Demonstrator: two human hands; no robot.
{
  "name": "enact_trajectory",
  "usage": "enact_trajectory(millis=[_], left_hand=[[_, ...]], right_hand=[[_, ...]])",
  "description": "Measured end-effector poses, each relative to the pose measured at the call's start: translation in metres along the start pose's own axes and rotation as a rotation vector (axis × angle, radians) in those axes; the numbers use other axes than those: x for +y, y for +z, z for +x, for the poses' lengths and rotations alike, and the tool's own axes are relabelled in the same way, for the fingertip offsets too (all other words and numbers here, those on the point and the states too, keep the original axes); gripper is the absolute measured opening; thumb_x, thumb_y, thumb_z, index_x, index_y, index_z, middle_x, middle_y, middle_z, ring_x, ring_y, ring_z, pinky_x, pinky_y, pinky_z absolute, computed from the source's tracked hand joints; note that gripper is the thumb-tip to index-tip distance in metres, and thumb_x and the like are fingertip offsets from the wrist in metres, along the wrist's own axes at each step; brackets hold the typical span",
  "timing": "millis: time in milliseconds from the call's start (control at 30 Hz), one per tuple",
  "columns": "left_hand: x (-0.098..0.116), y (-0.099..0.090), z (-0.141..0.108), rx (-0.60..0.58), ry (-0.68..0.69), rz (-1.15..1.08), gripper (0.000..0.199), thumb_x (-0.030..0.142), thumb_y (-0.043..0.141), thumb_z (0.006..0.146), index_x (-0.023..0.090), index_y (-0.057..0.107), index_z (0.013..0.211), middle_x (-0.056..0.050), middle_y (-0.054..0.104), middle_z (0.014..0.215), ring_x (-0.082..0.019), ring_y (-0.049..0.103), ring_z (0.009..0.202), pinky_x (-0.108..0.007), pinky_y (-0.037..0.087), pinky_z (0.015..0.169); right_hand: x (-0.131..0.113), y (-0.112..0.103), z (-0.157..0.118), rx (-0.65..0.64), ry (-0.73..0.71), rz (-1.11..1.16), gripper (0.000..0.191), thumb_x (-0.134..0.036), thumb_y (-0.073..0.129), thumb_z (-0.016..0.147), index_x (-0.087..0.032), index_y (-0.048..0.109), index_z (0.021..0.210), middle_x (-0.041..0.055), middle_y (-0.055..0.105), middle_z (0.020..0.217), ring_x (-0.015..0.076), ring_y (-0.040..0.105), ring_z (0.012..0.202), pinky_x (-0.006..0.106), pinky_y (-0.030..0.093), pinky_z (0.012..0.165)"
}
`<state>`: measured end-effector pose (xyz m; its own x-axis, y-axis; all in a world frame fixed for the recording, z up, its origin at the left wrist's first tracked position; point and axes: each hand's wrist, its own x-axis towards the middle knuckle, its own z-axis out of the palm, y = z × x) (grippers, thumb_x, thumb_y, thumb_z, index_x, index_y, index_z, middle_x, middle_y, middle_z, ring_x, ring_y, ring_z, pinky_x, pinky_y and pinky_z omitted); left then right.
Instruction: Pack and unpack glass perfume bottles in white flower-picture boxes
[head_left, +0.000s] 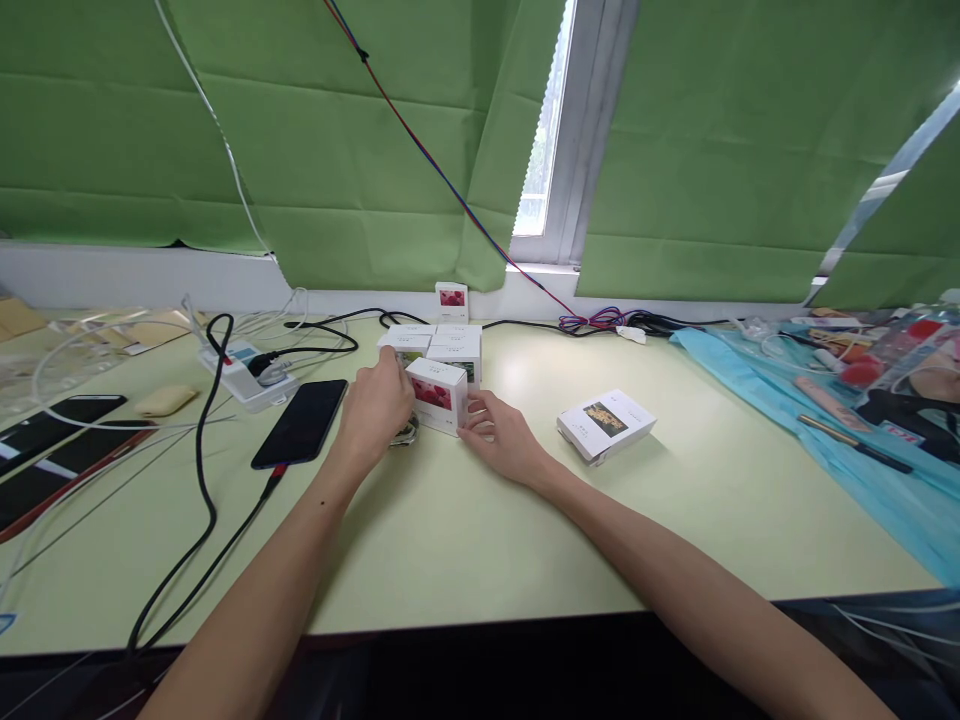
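A small white box with a red flower picture (437, 395) stands upright in front of several white boxes (455, 343) grouped at the middle of the table. My left hand (381, 400) is at its left side, with fingertips hidden behind or beside the box. Its right end meets the fingers of my right hand (501, 435), which are curved against it. Under my left hand a small dark item (406, 432) partly shows. Another white box with a yellow picture (607, 424) lies flat to the right.
A phone (301, 424) with a cable and a power strip (251, 378) are on the left. One more white box (452, 301) stands by the wall. Blue plastic sheeting (757, 400) with assorted items covers the right side. Cables run along the back.
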<state>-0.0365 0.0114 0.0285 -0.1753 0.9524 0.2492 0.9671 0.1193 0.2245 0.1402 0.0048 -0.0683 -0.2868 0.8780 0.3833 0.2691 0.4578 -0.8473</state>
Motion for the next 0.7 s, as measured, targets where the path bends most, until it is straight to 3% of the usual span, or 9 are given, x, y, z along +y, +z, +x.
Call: enact_trajectory(millis=[133,333,500,600,700], left_hand=[[0.002,-0.004,-0.003,-0.001,0.017,-0.049,0.046,0.033,0.019,0.103,0.014,0.055,0.124,-0.023,0.072,0.106,-0.039,0.068,0.102,-0.043,0.049,0.080],[0.008,-0.010,-0.007,0.012,-0.019,-0.149,0.065,0.060,0.017,0.102,0.016,0.059,0.125,-0.023,0.071,0.111,-0.043,0.066,0.109,-0.048,0.049,0.084],[0.011,-0.009,-0.010,0.065,-0.011,-0.100,0.073,0.077,0.036,0.090,0.020,0.059,0.131,-0.022,0.063,0.126,-0.043,0.065,0.108,-0.051,0.051,0.086],[0.008,-0.007,-0.010,0.041,0.062,-0.041,0.074,0.072,0.057,0.082,0.022,0.053,0.138,-0.019,0.062,0.125,-0.041,0.065,0.110,-0.047,0.052,0.085],[0.006,-0.005,-0.009,0.018,0.096,-0.007,0.069,0.060,0.063,0.083,0.024,0.050,0.140,-0.017,0.061,0.122,-0.038,0.066,0.109,-0.044,0.052,0.085]], right_hand=[[0.000,0.002,-0.001,-0.021,-0.001,0.013,0.045,-0.022,0.066,0.088,-0.022,0.049,0.129,0.0088,0.062,0.116,0.0158,0.070,0.091,0.038,0.063,0.086],[0.001,0.003,-0.001,-0.048,-0.027,0.036,0.050,-0.022,0.068,0.088,-0.023,0.047,0.133,0.0108,0.060,0.124,0.0196,0.069,0.110,0.042,0.060,0.100],[-0.002,0.003,-0.003,-0.103,-0.041,0.048,0.054,-0.023,0.066,0.089,-0.022,0.044,0.138,0.0142,0.057,0.136,0.0229,0.064,0.124,0.044,0.056,0.108],[-0.003,0.002,-0.003,-0.143,-0.035,0.067,0.057,-0.023,0.066,0.089,-0.020,0.042,0.140,0.0149,0.057,0.137,0.0240,0.060,0.131,0.045,0.053,0.111],[-0.003,0.003,-0.004,-0.161,-0.031,0.072,0.059,-0.022,0.066,0.088,-0.022,0.041,0.142,0.0143,0.056,0.140,0.0246,0.058,0.135,0.045,0.052,0.112]])
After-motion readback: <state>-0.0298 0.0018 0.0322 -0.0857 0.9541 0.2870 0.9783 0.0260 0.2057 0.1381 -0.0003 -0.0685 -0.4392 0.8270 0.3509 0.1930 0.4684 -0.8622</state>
